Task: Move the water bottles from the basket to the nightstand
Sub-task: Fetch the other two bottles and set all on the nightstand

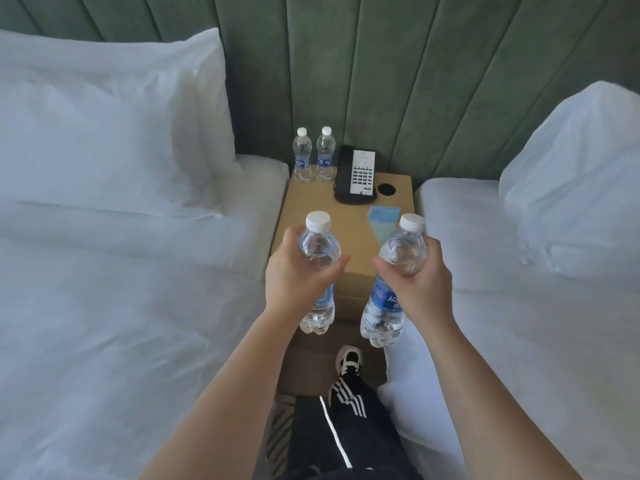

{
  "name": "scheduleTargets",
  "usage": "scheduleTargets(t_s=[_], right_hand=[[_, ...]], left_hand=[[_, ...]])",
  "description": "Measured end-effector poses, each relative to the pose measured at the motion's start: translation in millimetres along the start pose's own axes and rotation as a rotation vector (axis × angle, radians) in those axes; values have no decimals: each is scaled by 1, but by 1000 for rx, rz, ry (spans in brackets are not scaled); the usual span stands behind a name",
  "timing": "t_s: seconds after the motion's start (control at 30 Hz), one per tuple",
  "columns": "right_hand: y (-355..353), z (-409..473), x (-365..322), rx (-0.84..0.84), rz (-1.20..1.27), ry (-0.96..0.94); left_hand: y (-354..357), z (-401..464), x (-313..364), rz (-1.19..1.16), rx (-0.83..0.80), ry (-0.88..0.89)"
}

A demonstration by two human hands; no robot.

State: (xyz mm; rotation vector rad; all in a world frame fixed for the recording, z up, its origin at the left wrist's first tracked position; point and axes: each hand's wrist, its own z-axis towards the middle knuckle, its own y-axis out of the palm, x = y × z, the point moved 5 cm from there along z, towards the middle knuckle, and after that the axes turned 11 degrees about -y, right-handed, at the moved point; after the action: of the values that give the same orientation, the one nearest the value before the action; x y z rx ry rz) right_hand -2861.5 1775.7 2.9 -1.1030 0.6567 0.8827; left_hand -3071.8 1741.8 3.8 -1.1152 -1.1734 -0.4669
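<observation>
My left hand (294, 278) grips a clear water bottle (318, 244) with a white cap and blue label, held upright over the front edge of the tan nightstand (346, 216). A second such bottle (384, 306) is gripped by my right hand (415, 282), level with the first and tilted slightly right. Two more water bottles (302, 157) (325, 155) stand upright side by side at the nightstand's back left corner. No basket is in view.
A black phone with a white keypad (356, 176) sits at the back middle of the nightstand, with a round black hole (386, 189) and a light blue card (382, 220) to its right. White beds flank both sides. A green padded headboard stands behind. My leg and shoe are below.
</observation>
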Motion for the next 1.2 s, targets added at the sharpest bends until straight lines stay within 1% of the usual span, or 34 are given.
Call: scheduleTargets(t_s=[0.13, 0.37, 0.47, 0.6, 0.77, 0.83, 0.9, 0.97, 1.2], right_hand=[[39, 70, 26, -34, 39, -9], [108, 203, 75, -119, 107, 19], [143, 249, 97, -208, 110, 28], [196, 293, 122, -327, 128, 25], [257, 322, 175, -365, 108, 107], [277, 327, 200, -379, 87, 150], [291, 328, 222, -366, 89, 182], [300, 325, 238, -311, 94, 192], [311, 313, 264, -161, 77, 254]], left_hand=[[26, 70, -4, 22, -18, -47], [79, 207, -5, 69, 18, -111], [98, 262, -15, 99, 20, -156], [117, 326, -42, 156, -2, -229], [142, 386, -96, 264, -53, -290], [154, 404, -119, 273, -80, -324], [167, 415, -139, 272, -113, -345], [180, 421, -152, 268, -145, -335], [201, 419, -163, 248, -172, -298]])
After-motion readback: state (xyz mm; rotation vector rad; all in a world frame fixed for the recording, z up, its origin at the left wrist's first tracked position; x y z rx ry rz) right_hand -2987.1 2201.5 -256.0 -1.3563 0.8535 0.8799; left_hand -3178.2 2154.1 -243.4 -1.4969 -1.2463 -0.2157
